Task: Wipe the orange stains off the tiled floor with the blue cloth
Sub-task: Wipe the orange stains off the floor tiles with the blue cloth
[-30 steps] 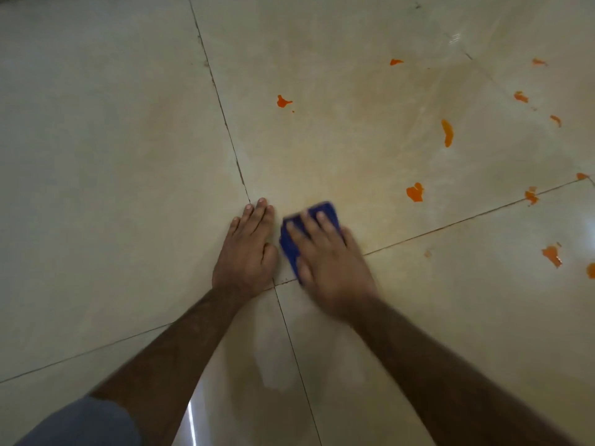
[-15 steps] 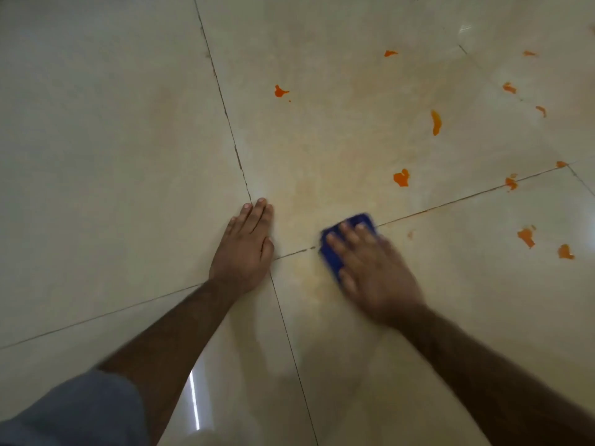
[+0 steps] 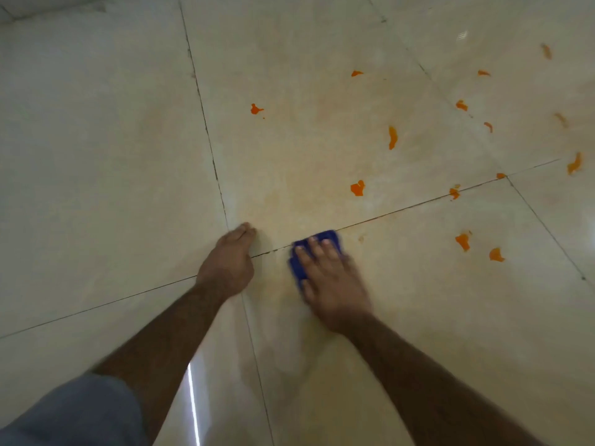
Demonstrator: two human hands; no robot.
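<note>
Pressing blue cloth [image 3: 317,249] under right hand [image 3: 333,284], grout line [image 3: 402,209] alongside

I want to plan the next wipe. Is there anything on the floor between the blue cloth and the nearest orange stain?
Nothing visible. The blue cloth lies under the right hand; only bare tile separates it from the nearest orange stain.

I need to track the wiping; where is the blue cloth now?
In the head view, the blue cloth lies just right of centre, pressed flat under the right hand, on the grout line.
</note>
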